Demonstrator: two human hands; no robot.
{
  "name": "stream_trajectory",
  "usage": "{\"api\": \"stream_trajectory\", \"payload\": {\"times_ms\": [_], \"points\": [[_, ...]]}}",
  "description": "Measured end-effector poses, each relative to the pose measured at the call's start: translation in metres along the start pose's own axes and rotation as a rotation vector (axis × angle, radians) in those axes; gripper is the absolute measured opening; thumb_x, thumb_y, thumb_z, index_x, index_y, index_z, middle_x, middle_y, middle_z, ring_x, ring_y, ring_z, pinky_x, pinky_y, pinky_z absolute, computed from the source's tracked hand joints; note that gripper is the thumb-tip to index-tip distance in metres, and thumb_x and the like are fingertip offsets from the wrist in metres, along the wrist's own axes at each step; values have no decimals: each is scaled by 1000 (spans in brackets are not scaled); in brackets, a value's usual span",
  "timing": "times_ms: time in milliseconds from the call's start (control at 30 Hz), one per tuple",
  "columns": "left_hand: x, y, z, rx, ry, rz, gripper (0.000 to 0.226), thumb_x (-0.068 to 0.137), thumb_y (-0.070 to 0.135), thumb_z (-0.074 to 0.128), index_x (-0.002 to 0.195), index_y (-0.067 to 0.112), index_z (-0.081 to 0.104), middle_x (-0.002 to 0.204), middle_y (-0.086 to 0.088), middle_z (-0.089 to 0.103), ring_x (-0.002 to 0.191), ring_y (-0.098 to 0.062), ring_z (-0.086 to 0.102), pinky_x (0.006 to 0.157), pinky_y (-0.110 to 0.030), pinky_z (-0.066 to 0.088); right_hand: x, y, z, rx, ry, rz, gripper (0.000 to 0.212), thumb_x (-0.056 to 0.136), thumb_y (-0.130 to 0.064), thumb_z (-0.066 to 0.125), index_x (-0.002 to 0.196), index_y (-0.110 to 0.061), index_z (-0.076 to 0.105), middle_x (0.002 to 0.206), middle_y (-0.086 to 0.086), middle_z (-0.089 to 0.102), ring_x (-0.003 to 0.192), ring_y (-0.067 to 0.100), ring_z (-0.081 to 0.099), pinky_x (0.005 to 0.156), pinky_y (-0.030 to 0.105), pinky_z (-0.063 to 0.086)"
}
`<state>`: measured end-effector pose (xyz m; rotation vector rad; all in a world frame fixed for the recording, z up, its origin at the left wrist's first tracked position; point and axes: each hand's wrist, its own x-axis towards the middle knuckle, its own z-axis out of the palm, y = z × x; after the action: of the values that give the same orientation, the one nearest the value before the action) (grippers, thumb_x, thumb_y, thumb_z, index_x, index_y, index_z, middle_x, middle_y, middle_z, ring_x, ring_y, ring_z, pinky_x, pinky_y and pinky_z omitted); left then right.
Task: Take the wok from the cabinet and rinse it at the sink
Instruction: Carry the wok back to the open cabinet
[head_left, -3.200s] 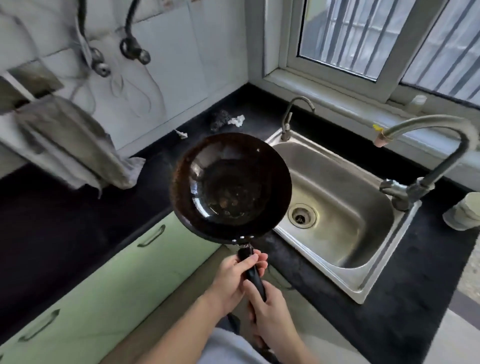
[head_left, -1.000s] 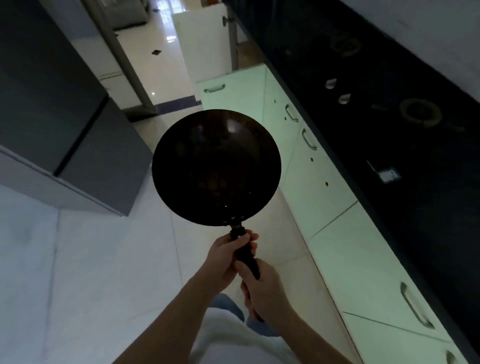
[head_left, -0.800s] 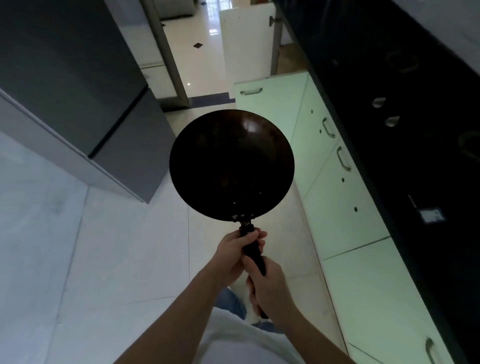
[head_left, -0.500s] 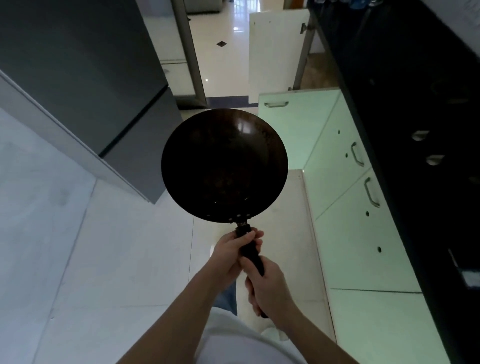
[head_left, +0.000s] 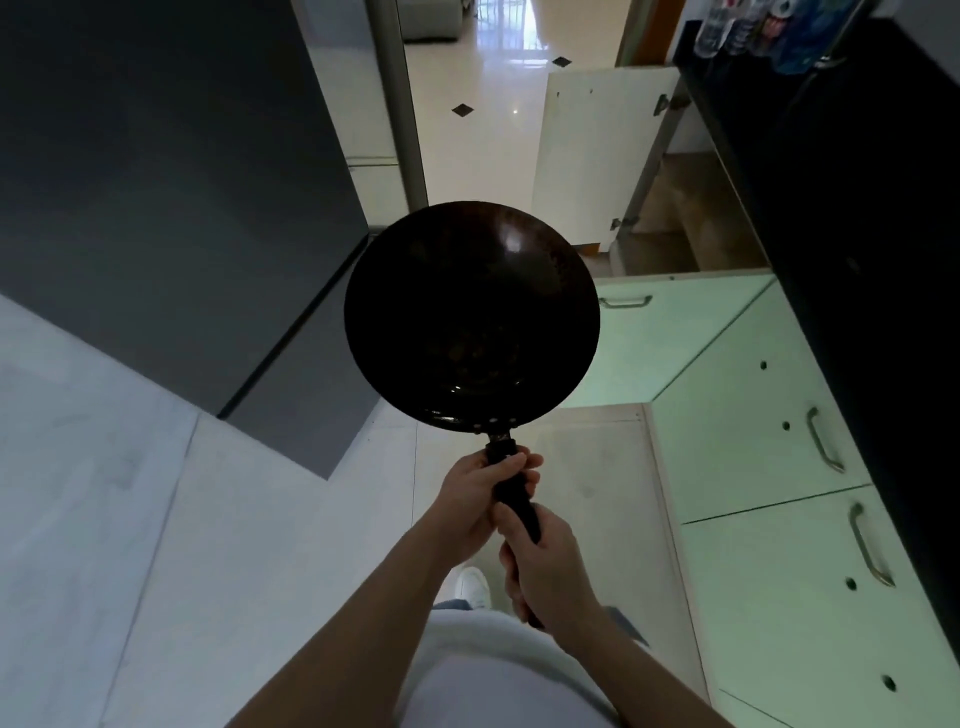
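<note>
I hold a dark round wok (head_left: 470, 317) out in front of me over the floor, its bowl facing up. Both hands grip its black handle: my left hand (head_left: 475, 501) is nearer the bowl, my right hand (head_left: 548, 571) sits lower, near the handle's end. Ahead on the right a cabinet stands open, its white door (head_left: 592, 156) swung outward, showing a wooden interior (head_left: 685, 218). The sink is out of view.
Pale green cabinet doors (head_left: 769, 452) with metal handles run along the right under a black counter (head_left: 857, 208). Bottles (head_left: 748, 21) stand at the counter's far end. A tall dark grey fridge (head_left: 171, 208) fills the left. A doorway (head_left: 498, 52) opens ahead.
3.2 s ago I stood at the sink with the wok. The view has since turned away along the cabinets, and the open cabinet and doorway have come into view. Both hands kept their grip.
</note>
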<state>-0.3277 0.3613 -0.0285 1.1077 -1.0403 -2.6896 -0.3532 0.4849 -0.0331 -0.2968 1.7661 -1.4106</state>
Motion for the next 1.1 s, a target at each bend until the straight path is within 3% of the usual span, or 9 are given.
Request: {"api": "stream_trajectory", "payload": {"times_ms": [200, 400, 833, 1100], "points": [[50, 56, -10, 35, 6, -5, 25, 95, 5, 53, 115, -10, 57, 97, -13, 66, 80, -18, 62, 79, -29, 54, 67, -30, 17, -20, 24, -27, 24, 98, -24, 53, 82, -7, 58, 50, -2, 53, 34, 7, 46, 38, 19, 41], [112, 112, -14, 64, 31, -2, 19, 95, 3, 53, 110, -6, 59, 95, -11, 68, 77, -18, 61, 75, -26, 55, 148, -58, 25, -18, 32, -32, 25, 98, -23, 54, 83, -3, 58, 45, -5, 53, 36, 7, 48, 42, 16, 42], [281, 272, 21, 62, 41, 9, 20, 94, 3, 54, 113, -4, 56, 95, -11, 65, 73, -14, 63, 73, -24, 56, 349, -172, -5, 92, -70, -37, 24, 98, -26, 55, 81, -10, 55, 47, -5, 49, 35, 10, 41, 38, 24, 36], [352, 325, 59, 97, -27, -24, 17, 94, 2, 53, 110, -3, 54, 86, -9, 61, 74, -15, 61, 75, -24, 55, 419, -216, -36, 155, -14, -36, 27, 97, -29, 57, 77, -12, 53, 49, 0, 49, 35, 13, 40, 40, 26, 36]]}}
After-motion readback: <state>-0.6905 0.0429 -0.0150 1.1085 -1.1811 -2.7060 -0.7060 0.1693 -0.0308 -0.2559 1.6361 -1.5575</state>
